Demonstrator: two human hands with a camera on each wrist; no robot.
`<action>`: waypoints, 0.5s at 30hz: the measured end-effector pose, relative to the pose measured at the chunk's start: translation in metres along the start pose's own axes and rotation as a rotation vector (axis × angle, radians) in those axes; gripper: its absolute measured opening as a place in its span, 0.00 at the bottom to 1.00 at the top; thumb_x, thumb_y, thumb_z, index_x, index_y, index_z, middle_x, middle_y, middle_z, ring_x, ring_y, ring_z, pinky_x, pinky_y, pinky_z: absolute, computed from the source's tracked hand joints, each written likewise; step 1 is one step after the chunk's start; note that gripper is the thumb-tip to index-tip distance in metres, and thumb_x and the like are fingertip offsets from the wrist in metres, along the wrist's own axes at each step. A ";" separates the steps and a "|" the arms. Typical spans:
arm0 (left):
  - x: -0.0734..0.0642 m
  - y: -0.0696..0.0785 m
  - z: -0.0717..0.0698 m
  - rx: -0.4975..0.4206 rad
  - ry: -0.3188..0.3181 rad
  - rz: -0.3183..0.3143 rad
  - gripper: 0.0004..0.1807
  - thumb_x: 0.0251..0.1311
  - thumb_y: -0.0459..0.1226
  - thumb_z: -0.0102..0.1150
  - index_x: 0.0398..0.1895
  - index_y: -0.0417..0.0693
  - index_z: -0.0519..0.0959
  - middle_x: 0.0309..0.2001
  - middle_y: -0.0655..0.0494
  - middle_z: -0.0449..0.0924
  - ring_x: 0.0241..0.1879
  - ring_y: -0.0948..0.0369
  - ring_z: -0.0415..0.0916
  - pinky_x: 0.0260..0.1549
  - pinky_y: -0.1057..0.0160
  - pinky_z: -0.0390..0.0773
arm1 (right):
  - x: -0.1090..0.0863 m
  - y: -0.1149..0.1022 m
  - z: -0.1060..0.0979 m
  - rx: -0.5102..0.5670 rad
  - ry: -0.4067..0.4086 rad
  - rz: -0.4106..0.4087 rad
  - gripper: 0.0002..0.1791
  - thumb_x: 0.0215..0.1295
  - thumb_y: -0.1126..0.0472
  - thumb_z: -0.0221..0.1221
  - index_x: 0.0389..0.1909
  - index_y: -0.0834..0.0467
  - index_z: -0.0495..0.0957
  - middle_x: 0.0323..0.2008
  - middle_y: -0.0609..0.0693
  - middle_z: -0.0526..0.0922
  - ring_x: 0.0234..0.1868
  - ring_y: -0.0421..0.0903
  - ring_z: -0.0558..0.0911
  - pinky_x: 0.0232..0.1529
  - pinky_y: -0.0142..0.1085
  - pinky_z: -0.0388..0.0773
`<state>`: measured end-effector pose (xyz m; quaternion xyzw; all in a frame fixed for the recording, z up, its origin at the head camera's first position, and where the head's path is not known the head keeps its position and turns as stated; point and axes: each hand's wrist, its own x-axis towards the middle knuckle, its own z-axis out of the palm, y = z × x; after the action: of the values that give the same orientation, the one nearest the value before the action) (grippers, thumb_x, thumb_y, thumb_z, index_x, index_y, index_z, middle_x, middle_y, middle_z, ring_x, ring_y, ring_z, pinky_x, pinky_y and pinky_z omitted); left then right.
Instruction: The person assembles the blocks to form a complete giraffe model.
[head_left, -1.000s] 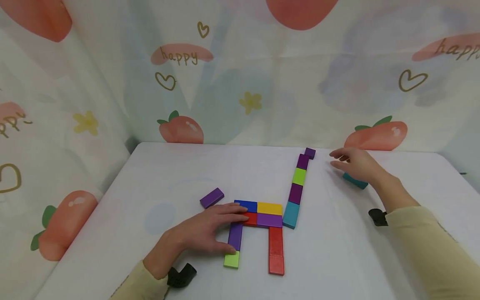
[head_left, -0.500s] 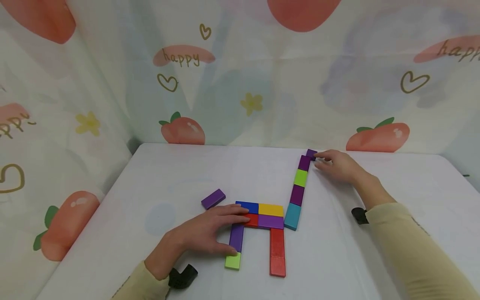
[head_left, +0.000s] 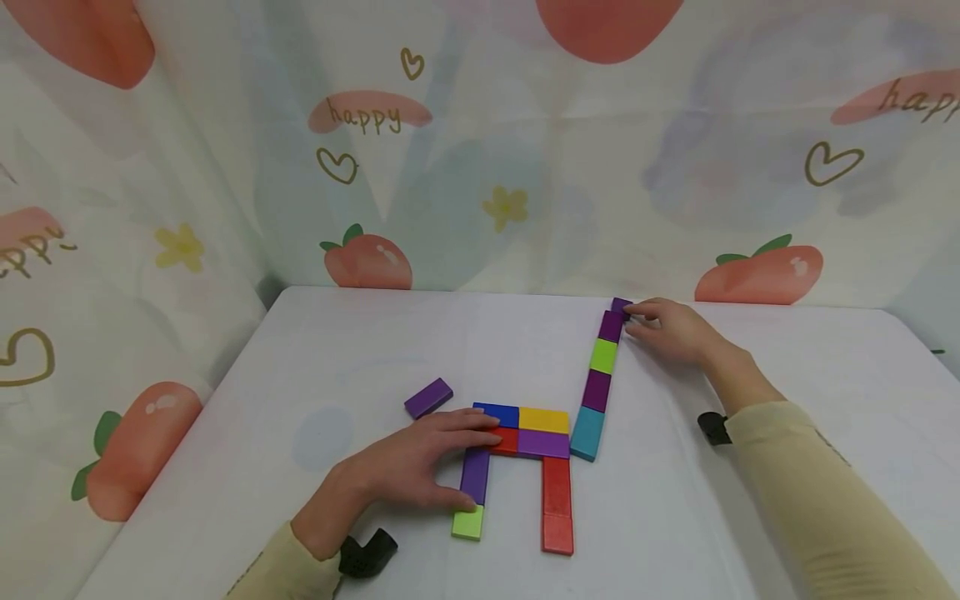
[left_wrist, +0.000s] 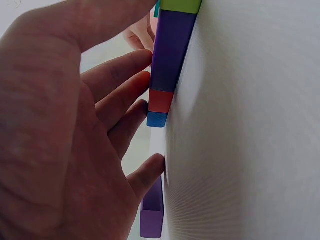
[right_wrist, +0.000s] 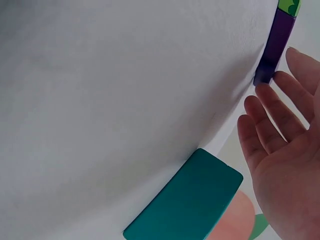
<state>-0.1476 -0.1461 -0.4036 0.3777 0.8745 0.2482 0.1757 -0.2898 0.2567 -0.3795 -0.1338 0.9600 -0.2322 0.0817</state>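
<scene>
In the head view my left hand (head_left: 405, 462) has its fingertips at the blue block (head_left: 500, 414) and red block (head_left: 506, 442). Its thumb rests where a purple block (head_left: 474, 477) meets a lime green block (head_left: 468, 523). The left wrist view shows those fingers (left_wrist: 120, 70) extended against the blocks' top faces. My right hand (head_left: 678, 333) touches the small dark purple block (head_left: 619, 305) at the far end of a slanting row, its fingers loosely bent. This row also has purple blocks (head_left: 597, 390), a lime block (head_left: 603, 357) and a teal block (head_left: 588, 433).
A loose purple block (head_left: 429, 398) lies left of the figure. Another teal block (right_wrist: 185, 195) lies near my right hand, hidden in the head view. Yellow (head_left: 543, 420), purple (head_left: 543, 443) and red blocks (head_left: 557, 504) complete the flat figure. A printed curtain (head_left: 585, 133) hangs behind the table.
My right hand has moved left from above the teal block to the small dark purple block. That block has shifted slightly left, closer in line with the row. My left hand stays in place.
</scene>
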 end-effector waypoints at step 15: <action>0.000 0.001 0.000 0.018 -0.004 0.007 0.38 0.59 0.53 0.69 0.73 0.62 0.70 0.76 0.70 0.56 0.77 0.60 0.48 0.72 0.49 0.57 | -0.025 0.015 -0.023 -0.021 0.023 -0.013 0.27 0.74 0.56 0.58 0.69 0.65 0.70 0.64 0.69 0.70 0.62 0.70 0.68 0.59 0.66 0.69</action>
<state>-0.1472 -0.1454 -0.4028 0.3827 0.8751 0.2402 0.1732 -0.2745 0.2869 -0.3645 -0.1383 0.9623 -0.2241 0.0675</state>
